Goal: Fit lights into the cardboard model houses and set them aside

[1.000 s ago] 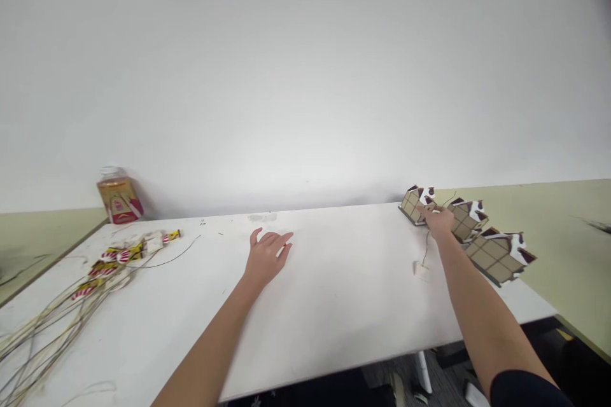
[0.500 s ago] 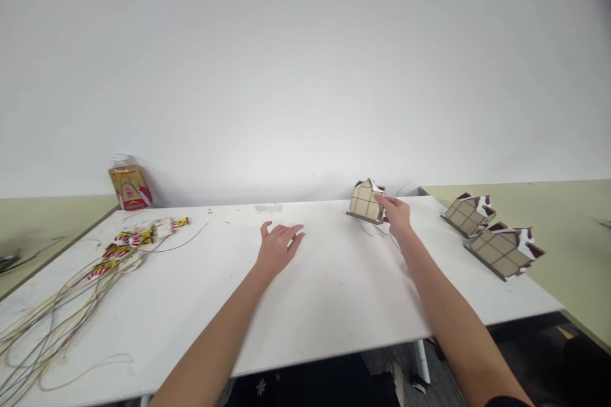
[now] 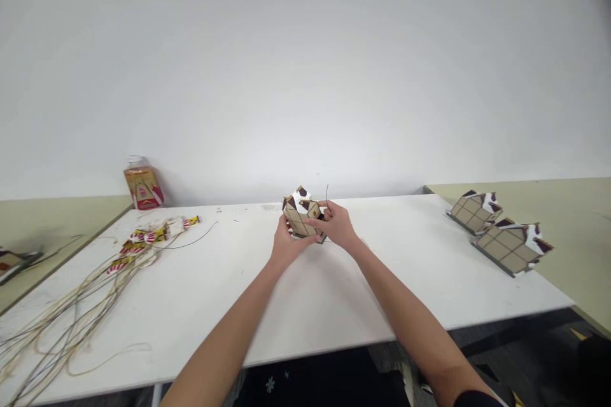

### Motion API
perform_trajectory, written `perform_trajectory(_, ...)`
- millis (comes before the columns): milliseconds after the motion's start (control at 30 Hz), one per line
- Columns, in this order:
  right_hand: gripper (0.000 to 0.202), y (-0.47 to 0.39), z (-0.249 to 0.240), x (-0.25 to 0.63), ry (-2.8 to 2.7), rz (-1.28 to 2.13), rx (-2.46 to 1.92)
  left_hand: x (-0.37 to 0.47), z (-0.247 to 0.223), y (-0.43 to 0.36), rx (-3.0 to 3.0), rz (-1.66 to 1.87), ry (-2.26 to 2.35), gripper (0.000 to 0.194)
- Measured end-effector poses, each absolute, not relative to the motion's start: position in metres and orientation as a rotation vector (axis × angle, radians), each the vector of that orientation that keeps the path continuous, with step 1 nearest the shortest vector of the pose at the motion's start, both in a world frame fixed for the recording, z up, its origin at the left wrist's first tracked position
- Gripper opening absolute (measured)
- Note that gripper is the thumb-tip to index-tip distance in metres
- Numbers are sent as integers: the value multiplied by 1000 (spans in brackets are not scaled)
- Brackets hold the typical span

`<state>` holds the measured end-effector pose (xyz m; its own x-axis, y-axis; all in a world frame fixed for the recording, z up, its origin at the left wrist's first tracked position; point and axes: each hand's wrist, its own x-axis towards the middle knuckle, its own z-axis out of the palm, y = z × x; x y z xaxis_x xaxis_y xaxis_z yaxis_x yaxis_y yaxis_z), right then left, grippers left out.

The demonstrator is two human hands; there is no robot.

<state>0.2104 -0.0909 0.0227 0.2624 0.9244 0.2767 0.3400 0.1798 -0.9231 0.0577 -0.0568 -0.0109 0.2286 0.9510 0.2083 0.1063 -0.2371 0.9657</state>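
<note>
A small model house (image 3: pixel 296 222) with beige panelled walls and a brown and white roof is held tilted over the middle of the white table (image 3: pixel 334 305). My left hand (image 3: pixel 285 245) grips it from the left and below, with the thumb along its lower edge. From the right, my right hand (image 3: pixel 337 224) has its fingers closed on the house's wall and side. A thin dark wire (image 3: pixel 327 194) rises by the right fingers. The far side of the house is hidden.
Two similar model houses (image 3: pixel 475 211) (image 3: pixel 513 247) stand at the table's right. Yellow, red and white pieces (image 3: pixel 147 236) with long cords lie at the left, before a labelled bottle (image 3: pixel 143 184). Another dark-based item (image 3: pixel 12 262) rests on the greenish surface at far left.
My right hand has brought the house leftward to the middle. My left hand, open before, has closed on it too. The house has turned and its roof faces me more. The view has shifted slightly.
</note>
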Motion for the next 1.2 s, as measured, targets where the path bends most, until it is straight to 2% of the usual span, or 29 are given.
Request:
perform_trajectory(200,42,-104,34,231,-1172,1166,-1090,54,-9,-47,1357,1139,794,70)
perform_trajectory(300,43,-107,37,250,-961,1298,-996,52,-7,-46,1137,1115,662,60)
perform_trajectory(500,29,-101,18,267,-887,1064,-1152,46,-10,-41,894,1059,583,46)
perform_trajectory(767,33,-96,-3,242,-1076,782,-1249,47,-9,-43,808,1022,506,43)
perform_trajectory(967,42,-98,-10,228,-1178,838,-1283,45,-15,-40,819,992,516,42)
perform_trajectory(1200,32,-95,-17,229,-1162,818,-1201,46,-14,-42,804,978,507,44)
